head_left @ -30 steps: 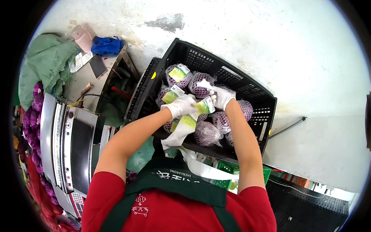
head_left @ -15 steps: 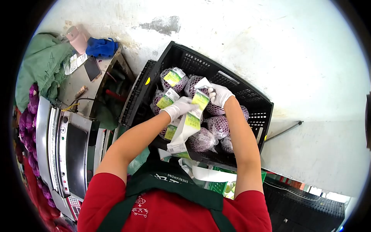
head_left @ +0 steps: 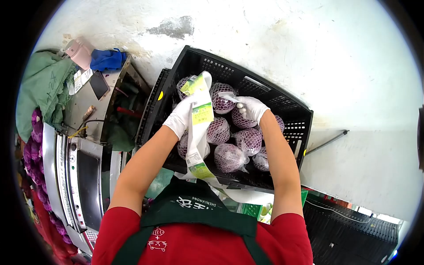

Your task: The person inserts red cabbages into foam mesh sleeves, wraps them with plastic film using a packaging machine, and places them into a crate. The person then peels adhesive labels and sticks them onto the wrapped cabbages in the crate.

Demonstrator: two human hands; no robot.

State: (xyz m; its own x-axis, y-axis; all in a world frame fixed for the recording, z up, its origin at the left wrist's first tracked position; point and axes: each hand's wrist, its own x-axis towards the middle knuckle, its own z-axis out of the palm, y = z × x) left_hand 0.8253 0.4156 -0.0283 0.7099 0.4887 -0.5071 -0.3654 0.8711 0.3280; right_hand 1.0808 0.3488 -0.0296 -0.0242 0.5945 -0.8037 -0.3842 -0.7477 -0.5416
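- Left hand [head_left: 180, 117], gripping the label strip [head_left: 201, 132], has swung left; the netted bundle [head_left: 218, 131] at frame centre seems easier to reach.
- Right hand [head_left: 253, 109] pinches a white tail [head_left: 228, 96].

Long white strip [head_left: 200, 138], yellow-green stickers [head_left: 202, 115] on it, bent, hanging over near edge of black crate [head_left: 240, 77]. Round purple balls [head_left: 249, 141] in white nets [head_left: 229, 157], bunched inside, some touching.

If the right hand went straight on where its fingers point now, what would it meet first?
Beyond the white piece that the right hand seems to pinch, it would probably meet a netted purple bundle first; depth is unclear in this single view.
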